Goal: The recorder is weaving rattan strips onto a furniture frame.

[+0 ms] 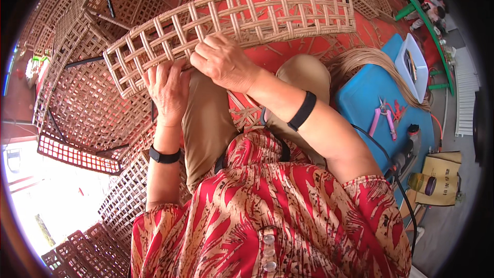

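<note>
A long, slightly curved lattice panel [260,33] woven from tan rattan strands stretches across in front of me, over my knees. My left hand [167,87] grips its lower rail near the left end, fingers laid over the edge and the thumb side toward the other hand. Close by on the right, my right hand [221,62] is closed in a pinch against the same lower rail. Whatever lies between its fingertips is hidden by the knuckles. Open squares of the lattice show the red floor behind.
Large brown woven frames [85,103] are piled at the left. A blue stool [355,93] on my right carries pink-handled cutters [383,118], a pale plastic bin [413,67], a power tool [409,149] with a black cable, and a rattan coil [368,64]. Cane scraps litter the red floor [267,59].
</note>
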Motion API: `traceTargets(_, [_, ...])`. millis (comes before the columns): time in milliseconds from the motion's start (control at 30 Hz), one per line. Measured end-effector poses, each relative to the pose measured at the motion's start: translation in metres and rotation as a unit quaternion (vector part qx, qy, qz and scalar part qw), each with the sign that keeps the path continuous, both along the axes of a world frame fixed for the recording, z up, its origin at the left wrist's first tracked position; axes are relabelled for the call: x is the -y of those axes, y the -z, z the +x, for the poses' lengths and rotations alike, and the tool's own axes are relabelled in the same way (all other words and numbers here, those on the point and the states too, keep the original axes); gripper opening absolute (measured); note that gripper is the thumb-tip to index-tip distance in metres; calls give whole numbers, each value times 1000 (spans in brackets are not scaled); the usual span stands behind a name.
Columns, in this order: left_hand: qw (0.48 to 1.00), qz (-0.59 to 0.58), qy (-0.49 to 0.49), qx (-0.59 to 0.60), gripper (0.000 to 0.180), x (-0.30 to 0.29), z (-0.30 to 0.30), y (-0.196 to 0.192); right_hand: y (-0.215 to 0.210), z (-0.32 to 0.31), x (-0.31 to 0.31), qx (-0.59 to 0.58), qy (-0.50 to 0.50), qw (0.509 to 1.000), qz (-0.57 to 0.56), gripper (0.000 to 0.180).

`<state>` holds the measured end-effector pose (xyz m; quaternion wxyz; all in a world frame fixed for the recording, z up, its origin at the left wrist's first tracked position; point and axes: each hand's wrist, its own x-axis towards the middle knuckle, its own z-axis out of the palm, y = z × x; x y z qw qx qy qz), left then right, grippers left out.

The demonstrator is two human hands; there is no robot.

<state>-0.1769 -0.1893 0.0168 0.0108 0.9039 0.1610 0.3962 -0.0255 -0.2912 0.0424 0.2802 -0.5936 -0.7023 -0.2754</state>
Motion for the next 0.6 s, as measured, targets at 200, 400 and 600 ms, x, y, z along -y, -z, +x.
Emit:
traceTargets(200, [1000, -8, -5, 12, 30, -7, -1, -1, -29, 44, 49, -229, 54, 971, 45, 26])
traceTargets(400, [999, 28, -21, 8, 31, -37, -5, -15, -45, 218, 146, -446, 447, 758, 165, 60])
traceTargets(600, [990, 121, -71, 23, 30, -100, 0, -47, -39, 223, 143, -721, 163, 664, 109, 53])
